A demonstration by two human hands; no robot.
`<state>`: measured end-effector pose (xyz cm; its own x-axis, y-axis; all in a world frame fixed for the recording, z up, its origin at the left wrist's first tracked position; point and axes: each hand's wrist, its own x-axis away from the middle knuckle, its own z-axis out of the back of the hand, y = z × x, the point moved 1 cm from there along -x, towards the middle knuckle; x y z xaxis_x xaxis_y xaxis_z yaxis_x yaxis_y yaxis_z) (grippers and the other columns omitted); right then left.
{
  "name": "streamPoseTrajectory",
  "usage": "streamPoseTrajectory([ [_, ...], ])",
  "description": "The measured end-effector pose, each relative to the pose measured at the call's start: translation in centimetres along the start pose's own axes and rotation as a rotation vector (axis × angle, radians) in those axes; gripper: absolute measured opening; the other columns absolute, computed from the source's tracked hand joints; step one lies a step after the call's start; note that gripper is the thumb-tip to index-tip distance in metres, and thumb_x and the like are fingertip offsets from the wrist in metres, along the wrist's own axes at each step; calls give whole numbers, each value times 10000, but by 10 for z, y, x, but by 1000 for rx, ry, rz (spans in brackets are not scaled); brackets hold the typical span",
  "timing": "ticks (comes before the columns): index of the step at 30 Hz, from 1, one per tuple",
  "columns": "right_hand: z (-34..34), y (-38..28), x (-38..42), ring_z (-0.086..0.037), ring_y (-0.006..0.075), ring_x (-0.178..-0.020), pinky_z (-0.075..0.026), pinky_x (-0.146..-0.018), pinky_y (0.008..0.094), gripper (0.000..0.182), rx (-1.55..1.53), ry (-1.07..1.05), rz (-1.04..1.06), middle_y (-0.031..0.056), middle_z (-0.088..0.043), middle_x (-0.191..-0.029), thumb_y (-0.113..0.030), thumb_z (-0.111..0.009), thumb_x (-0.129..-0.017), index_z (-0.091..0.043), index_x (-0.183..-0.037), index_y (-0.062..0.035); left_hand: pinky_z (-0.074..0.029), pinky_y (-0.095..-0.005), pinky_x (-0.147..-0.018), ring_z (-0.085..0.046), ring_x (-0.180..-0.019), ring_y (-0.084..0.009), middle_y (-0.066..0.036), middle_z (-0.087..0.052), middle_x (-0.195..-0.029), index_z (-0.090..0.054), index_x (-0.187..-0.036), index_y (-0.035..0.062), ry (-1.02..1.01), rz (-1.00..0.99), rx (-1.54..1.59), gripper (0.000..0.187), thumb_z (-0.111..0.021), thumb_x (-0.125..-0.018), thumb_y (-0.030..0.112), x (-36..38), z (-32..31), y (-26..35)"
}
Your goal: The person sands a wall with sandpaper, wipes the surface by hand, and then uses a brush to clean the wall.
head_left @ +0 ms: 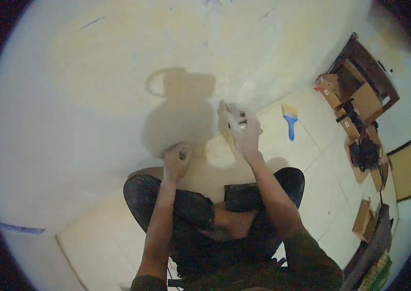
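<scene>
My left hand (177, 162) is low at the pale wall (108, 87), its fingers curled closed. A small dark spot shows between those fingers. Higher and to the right, my right hand (245, 133) is raised near the foot of the wall, its fingers bent and whitish as if dusted. Something small and pale is at its fingertips, and I cannot tell what it is. To the right of this hand a paintbrush (290, 121) with a blue handle and light bristles lies on the tiled floor.
My bent legs (142, 194) in dark trousers are close to the wall. Cardboard boxes (366, 103) and a dark wooden piece of furniture (377, 63) stand at the right. A smaller open box (362, 220) is on the floor below them. Shadows fall on the wall.
</scene>
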<state>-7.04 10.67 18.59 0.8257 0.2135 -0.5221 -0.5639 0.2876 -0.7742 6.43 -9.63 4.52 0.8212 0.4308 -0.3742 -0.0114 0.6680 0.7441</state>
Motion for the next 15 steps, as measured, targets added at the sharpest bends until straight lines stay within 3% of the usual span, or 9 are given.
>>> streamPoseTrajectory([
  [3,-19,-41,-39,-622,245,-806,-493,-764,371,191,33,86,255,118,-651,-915,-136,-734,-918,-692,-1059,-14,-552,-396,-694,-694,-729,-271,-128,-723,-845,-708,-982,47,-118,1,-27,199,-754,-883,213,-5,11,20],
  [6,-46,-32,-38,-632,247,-835,-495,-755,370,175,13,131,270,121,-662,-915,-138,-739,-915,-703,-1036,-17,-551,-405,-693,-697,-736,-278,-138,-718,-841,-706,-982,44,-121,65,19,210,-748,-887,227,-5,16,28],
  [11,-74,16,25,-643,197,-827,-509,-716,361,127,-71,141,15,103,-685,-932,-123,-738,-928,-703,-998,-24,-550,-411,-696,-692,-723,-290,-146,-711,-825,-710,-993,42,-26,73,8,212,-735,-888,224,-2,21,33],
  [15,-76,-10,-8,-647,161,-828,-519,-700,342,114,-217,174,-130,99,-697,-950,-123,-724,-948,-709,-1000,-23,-550,-420,-698,-694,-722,-311,-156,-713,-825,-715,-1019,42,-89,166,56,223,-731,-881,216,-3,14,23],
])
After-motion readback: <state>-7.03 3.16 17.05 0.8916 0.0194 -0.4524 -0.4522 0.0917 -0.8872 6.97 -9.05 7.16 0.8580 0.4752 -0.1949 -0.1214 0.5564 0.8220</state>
